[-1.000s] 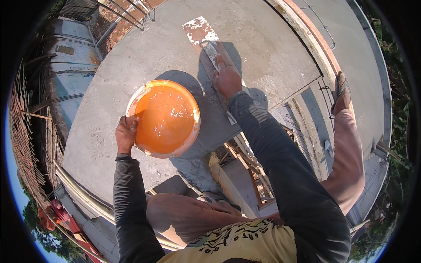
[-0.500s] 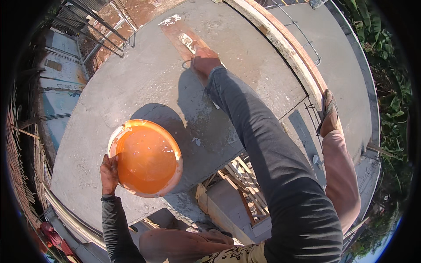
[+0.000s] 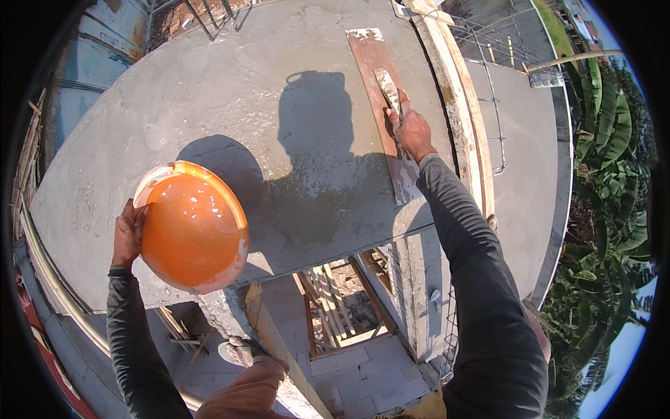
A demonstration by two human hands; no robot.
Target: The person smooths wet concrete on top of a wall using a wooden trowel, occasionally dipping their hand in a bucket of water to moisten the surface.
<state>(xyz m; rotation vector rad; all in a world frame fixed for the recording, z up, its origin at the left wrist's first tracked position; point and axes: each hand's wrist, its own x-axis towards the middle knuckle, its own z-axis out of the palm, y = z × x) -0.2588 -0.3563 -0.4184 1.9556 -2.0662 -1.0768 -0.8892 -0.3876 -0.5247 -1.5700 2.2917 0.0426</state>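
Observation:
My left hand (image 3: 128, 234) grips the left rim of a round orange plastic basin (image 3: 215, 180), thumb over the edge. Glossy highlights show inside; it seems to hold water. The basin is held up over the near left of a wet grey concrete slab (image 3: 202, 91), casting a shadow there. My right hand (image 3: 412, 131) is closed round the handle of a long, reddish-brown float (image 3: 366, 59). The float lies flat on the slab, close to the wooden edge board, its far end smeared with pale cement.
A wooden edge board (image 3: 464, 105) bounds the slab on the right, with thin rebar (image 3: 497, 112) and another concrete surface beyond. Below the slab's near edge is an opening with timber pieces (image 3: 328, 293). Several upright bars (image 3: 199, 17) stand at the far left. Banana plants (image 3: 614, 126) grow at right.
My right hand has moved the float right and nearer along the slab, to beside the edge board. The view has shifted, and the basin sits further left, still in my left hand.

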